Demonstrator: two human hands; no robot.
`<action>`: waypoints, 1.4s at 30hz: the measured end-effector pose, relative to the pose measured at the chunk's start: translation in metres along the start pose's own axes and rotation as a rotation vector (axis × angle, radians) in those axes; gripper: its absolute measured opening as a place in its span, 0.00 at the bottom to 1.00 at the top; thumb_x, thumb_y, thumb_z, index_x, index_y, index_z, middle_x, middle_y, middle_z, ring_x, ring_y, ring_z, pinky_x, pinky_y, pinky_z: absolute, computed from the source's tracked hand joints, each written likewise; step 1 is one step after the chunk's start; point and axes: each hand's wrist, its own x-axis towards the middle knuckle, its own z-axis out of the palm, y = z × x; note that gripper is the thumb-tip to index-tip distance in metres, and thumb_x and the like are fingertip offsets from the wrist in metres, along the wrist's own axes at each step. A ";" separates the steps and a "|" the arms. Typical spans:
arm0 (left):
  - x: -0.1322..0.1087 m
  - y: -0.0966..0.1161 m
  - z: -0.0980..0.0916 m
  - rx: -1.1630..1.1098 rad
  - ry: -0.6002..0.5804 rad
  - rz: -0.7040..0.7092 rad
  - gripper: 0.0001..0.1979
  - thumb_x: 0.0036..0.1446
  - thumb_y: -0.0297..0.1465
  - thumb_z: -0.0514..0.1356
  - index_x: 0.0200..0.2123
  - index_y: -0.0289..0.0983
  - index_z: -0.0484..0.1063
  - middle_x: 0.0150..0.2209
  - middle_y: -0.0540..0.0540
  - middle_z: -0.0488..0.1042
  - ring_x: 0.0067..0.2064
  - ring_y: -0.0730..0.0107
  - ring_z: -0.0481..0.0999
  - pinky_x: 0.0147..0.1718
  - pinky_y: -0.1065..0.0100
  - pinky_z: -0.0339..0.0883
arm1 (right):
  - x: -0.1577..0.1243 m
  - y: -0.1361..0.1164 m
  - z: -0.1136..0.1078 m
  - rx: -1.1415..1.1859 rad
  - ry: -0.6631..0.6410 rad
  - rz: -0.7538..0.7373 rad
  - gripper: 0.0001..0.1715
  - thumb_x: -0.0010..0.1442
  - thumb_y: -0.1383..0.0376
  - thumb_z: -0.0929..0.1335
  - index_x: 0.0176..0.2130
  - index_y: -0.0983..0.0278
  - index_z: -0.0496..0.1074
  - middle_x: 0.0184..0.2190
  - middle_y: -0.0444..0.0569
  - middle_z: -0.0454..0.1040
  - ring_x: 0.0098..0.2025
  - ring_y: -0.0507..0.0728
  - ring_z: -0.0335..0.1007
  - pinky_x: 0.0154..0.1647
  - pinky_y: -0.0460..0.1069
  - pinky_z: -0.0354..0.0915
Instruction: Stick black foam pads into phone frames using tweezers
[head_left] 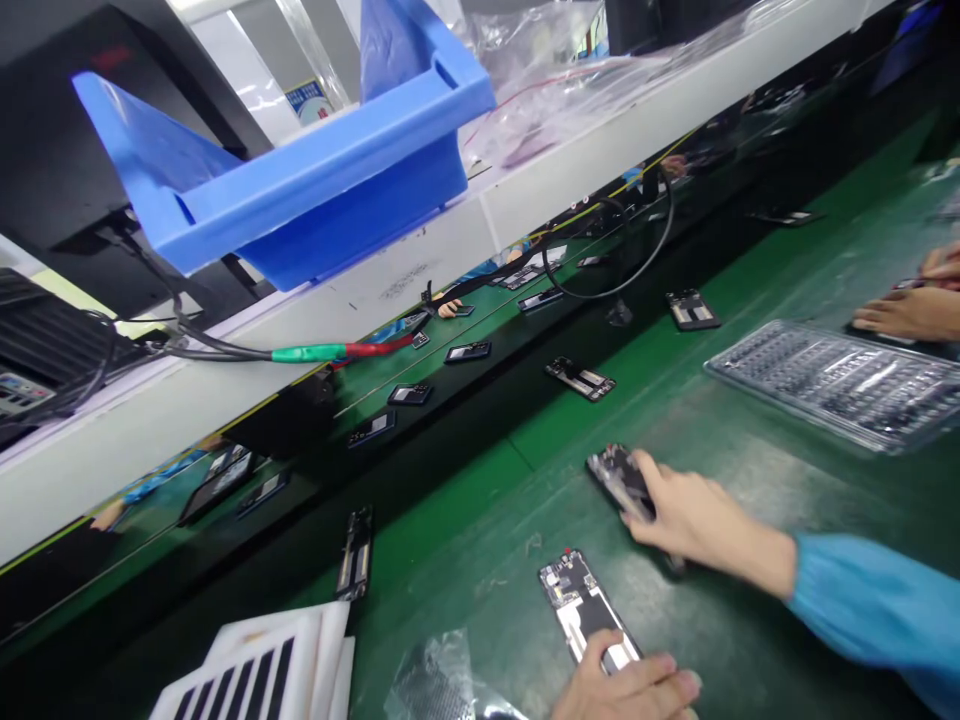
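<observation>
An opened phone with its circuit board and white strips showing lies on the green bench. My left hand is closed around its lower end, the thumb resting on top. Farther up the bench, my right hand, in a blue sleeve, grips a second dark phone by its sides. That phone is slightly blurred and partly covered by my fingers; I cannot tell whether it touches the bench. A crumpled clear plastic bag lies left of my left hand.
Several opened phones, including one phone, lie along the green strip. A clear tray of small parts sits right, near another person's hands. White slotted blocks stand lower left. A blue bin rests on the shelf above.
</observation>
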 end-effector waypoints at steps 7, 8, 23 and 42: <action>-0.024 -0.010 -0.032 0.151 0.050 0.163 0.20 0.67 0.39 0.55 0.61 0.55 0.68 0.67 0.55 0.64 0.68 0.55 0.63 0.62 0.45 0.65 | 0.054 0.009 -0.017 -0.146 0.081 0.057 0.40 0.65 0.39 0.62 0.51 0.74 0.69 0.42 0.70 0.77 0.44 0.74 0.79 0.39 0.57 0.69; -0.031 -0.012 -0.032 0.187 0.049 0.155 0.22 0.65 0.41 0.57 0.63 0.56 0.66 0.68 0.55 0.61 0.69 0.52 0.60 0.62 0.41 0.64 | 0.082 0.011 -0.027 -0.162 0.114 0.098 0.41 0.65 0.40 0.63 0.53 0.76 0.69 0.47 0.73 0.75 0.46 0.74 0.78 0.41 0.57 0.69; 0.016 -0.074 -0.127 -0.087 -0.021 -0.611 0.43 0.55 0.24 0.56 0.72 0.52 0.48 0.74 0.45 0.48 0.73 0.36 0.45 0.61 0.19 0.33 | 0.171 0.038 -0.069 -0.096 0.000 0.039 0.32 0.66 0.49 0.67 0.56 0.72 0.69 0.45 0.61 0.78 0.44 0.63 0.78 0.44 0.55 0.70; 0.025 -0.039 -0.135 -0.070 0.189 -0.892 0.23 0.68 0.36 0.56 0.62 0.34 0.65 0.65 0.33 0.66 0.66 0.47 0.64 0.62 0.41 0.59 | -0.049 0.050 0.024 0.000 -0.075 -0.015 0.48 0.53 0.37 0.63 0.63 0.61 0.65 0.32 0.64 0.82 0.34 0.79 0.79 0.33 0.65 0.70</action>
